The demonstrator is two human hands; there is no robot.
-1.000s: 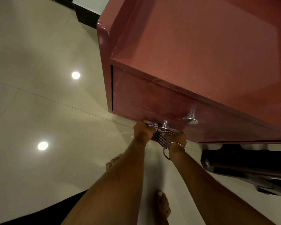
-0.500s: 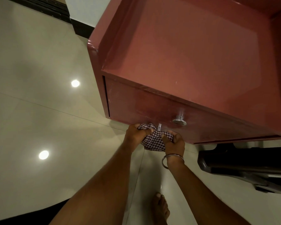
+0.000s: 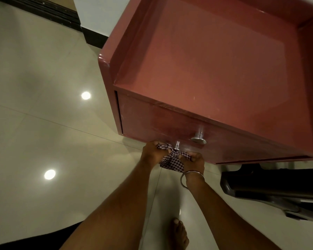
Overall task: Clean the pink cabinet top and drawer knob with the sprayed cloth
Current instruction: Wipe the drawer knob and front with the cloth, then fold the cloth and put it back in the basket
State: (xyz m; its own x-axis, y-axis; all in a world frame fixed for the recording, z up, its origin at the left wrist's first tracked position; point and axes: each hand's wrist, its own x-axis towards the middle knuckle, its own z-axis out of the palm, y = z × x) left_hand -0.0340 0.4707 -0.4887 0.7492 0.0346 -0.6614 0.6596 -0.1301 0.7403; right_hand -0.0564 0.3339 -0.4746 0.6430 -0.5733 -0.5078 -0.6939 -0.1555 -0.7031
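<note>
The checked cloth [image 3: 172,160] is held stretched between both hands, just under the lower edge of the drawer front [image 3: 170,127], and appears to be looped around the stem of the lower knob [image 3: 177,145]. It is judged to be held this way so that it can be drawn to and fro around the stem, which a flat wipe would miss.

The left hand [image 3: 152,153] is curled tightly around 1 end of the cloth, and the right hand [image 3: 194,162] is curled around the other; no finger is seen straight. The knob stem stands between the 2 sets of fingers, just above them. A 2nd knob [image 3: 198,139] lies just beyond the right fingers, untouched.

The cloth is soft, thin and bunched, in a small dark-and-light check. Both knobs are of bright, smooth metal, with a round stem and a flat disc cap. The pink cabinet [image 3: 215,69] is glossy and hard, its top recessed like a shallow tray behind raised walls, well beyond the fingers. A plain metal bangle [image 3: 185,179] is worn on the right wrist. The floor [image 3: 43,132] is of polished pale tile.
</note>
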